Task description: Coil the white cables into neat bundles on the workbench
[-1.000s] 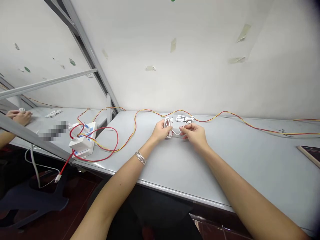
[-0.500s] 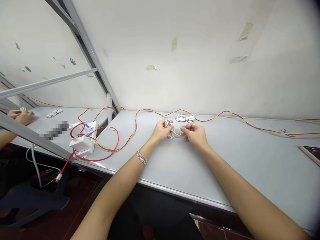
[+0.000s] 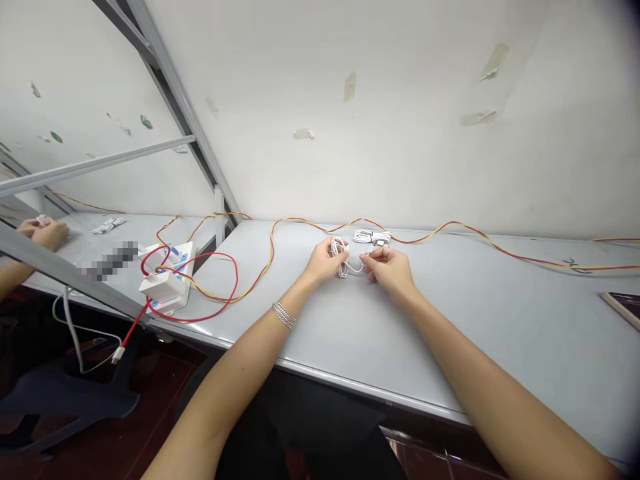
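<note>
My left hand (image 3: 324, 261) is closed around a coiled white cable (image 3: 342, 269), its loops showing between thumb and fingers. A short length of that cable runs across to my right hand (image 3: 389, 270), which pinches its end between thumb and fingertips. What the end looks like is mostly hidden by the fingers. Just behind my right hand, a second white cable (image 3: 369, 237), bundled with a dark tie, lies on the grey table (image 3: 340, 333).
A red and yellow wire (image 3: 453, 223) snakes along the back of the table. To the left, a white power strip (image 3: 184, 270) holds plugs (image 3: 163, 285). A metal frame post (image 3: 185, 107) stands there, with another person's hands (image 3: 47, 233) beyond it. A framed flat object (image 3: 620, 308) lies far right.
Hardly anything differs. Both hands hold the cable in nearly the same place, and the view has shifted very slightly.
</note>
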Action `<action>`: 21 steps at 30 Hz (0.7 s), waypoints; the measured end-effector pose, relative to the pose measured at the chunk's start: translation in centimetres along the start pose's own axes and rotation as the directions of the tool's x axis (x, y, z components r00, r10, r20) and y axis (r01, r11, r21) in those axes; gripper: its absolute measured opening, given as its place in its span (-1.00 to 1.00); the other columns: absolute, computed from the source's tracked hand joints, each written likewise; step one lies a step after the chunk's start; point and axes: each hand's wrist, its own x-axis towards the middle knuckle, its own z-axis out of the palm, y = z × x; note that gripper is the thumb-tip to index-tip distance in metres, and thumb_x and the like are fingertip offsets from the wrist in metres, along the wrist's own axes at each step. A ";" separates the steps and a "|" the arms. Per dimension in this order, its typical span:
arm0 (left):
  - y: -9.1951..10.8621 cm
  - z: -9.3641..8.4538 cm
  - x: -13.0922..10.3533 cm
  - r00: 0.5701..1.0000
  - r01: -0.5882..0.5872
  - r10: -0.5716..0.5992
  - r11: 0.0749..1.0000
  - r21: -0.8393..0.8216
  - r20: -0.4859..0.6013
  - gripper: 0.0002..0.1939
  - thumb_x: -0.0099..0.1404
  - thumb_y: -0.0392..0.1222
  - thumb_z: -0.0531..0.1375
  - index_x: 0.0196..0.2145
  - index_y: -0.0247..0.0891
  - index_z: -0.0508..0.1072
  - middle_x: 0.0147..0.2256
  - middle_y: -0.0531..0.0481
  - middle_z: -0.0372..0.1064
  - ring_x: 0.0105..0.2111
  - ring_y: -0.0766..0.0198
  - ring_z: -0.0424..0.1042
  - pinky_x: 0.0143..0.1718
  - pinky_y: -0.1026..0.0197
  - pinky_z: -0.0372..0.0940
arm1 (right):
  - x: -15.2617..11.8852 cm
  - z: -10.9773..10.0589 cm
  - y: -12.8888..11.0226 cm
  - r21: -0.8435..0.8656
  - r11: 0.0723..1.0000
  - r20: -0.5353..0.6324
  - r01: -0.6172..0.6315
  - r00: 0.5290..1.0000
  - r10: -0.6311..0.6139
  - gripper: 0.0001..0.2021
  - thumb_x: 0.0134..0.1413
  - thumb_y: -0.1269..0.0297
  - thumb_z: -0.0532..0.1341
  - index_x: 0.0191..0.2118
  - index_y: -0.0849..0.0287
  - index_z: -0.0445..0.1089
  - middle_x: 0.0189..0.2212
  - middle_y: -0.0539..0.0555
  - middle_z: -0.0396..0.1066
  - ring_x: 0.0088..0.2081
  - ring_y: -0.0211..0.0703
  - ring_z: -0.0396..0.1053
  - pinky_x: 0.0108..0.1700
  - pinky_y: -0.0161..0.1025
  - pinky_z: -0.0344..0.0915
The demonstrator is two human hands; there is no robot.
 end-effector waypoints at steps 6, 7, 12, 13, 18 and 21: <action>0.1 0.1 -0.1 1.000 0.017 -0.017 1.000 -0.018 0.005 -0.78 0.21 -0.39 0.29 -0.18 -0.31 0.42 -0.44 0.07 0.41 -0.46 0.34 0.46 -0.38 0.30 0.34 | -0.1 0.0 -0.1 -0.017 1.000 -0.003 -0.010 1.000 0.010 -0.77 -0.14 0.19 0.39 -0.46 0.18 0.36 -0.58 0.03 0.41 -0.57 -0.22 0.36 -0.58 -0.32 0.29; 0.1 0.1 -0.1 1.000 0.017 -0.017 1.000 -0.020 0.005 -0.78 0.21 -0.39 0.29 -0.17 -0.31 0.41 -0.44 0.07 0.41 -0.46 0.34 0.46 -0.38 0.29 0.34 | -0.1 0.0 -0.1 -0.020 1.000 -0.004 -0.013 1.000 0.013 -0.77 -0.14 0.19 0.39 -0.46 0.18 0.36 -0.58 0.02 0.41 -0.58 -0.23 0.35 -0.58 -0.32 0.28; -0.2 0.0 0.0 0.999 0.000 0.000 1.000 -0.003 0.038 -0.75 0.19 -0.36 0.31 -0.16 -0.31 0.41 -0.41 0.07 0.41 -0.44 0.36 0.43 -0.34 0.28 0.33 | -0.2 0.0 -0.3 -0.027 0.999 -0.004 -0.026 1.000 0.026 -0.79 -0.11 0.22 0.38 -0.45 0.17 0.36 -0.60 0.01 0.41 -0.60 -0.24 0.32 -0.58 -0.32 0.27; -0.3 0.0 0.1 0.999 -0.006 0.006 1.000 0.007 0.048 -0.74 0.18 -0.35 0.32 -0.16 -0.31 0.41 -0.39 0.07 0.40 -0.44 0.36 0.42 -0.33 0.28 0.33 | -0.2 0.1 -0.2 -0.027 0.999 -0.002 -0.032 0.999 0.032 -0.79 -0.10 0.23 0.38 -0.45 0.17 0.36 -0.60 0.01 0.41 -0.60 -0.24 0.32 -0.58 -0.31 0.28; -1.0 -0.3 0.0 0.994 -0.079 0.063 0.978 0.192 0.088 -0.69 0.12 -0.26 0.39 -0.20 -0.28 0.41 -0.34 0.03 0.44 -0.37 0.30 0.43 -0.24 0.23 0.36 | 0.1 0.1 0.2 -0.089 0.995 0.029 -0.034 0.999 0.037 -0.83 -0.06 0.26 0.36 -0.44 0.16 0.37 -0.62 0.00 0.41 -0.59 -0.22 0.33 -0.57 -0.30 0.30; -0.9 -0.4 -0.2 0.996 -0.091 0.082 0.926 0.367 0.040 -0.66 0.08 -0.16 0.43 -0.27 -0.26 0.40 -0.34 0.00 0.45 -0.34 0.26 0.41 -0.22 0.20 0.35 | 0.3 0.1 0.4 -0.134 0.991 0.037 -0.021 0.999 0.026 -0.86 -0.06 0.29 0.37 -0.43 0.18 0.39 -0.59 0.02 0.44 -0.56 -0.19 0.38 -0.55 -0.31 0.30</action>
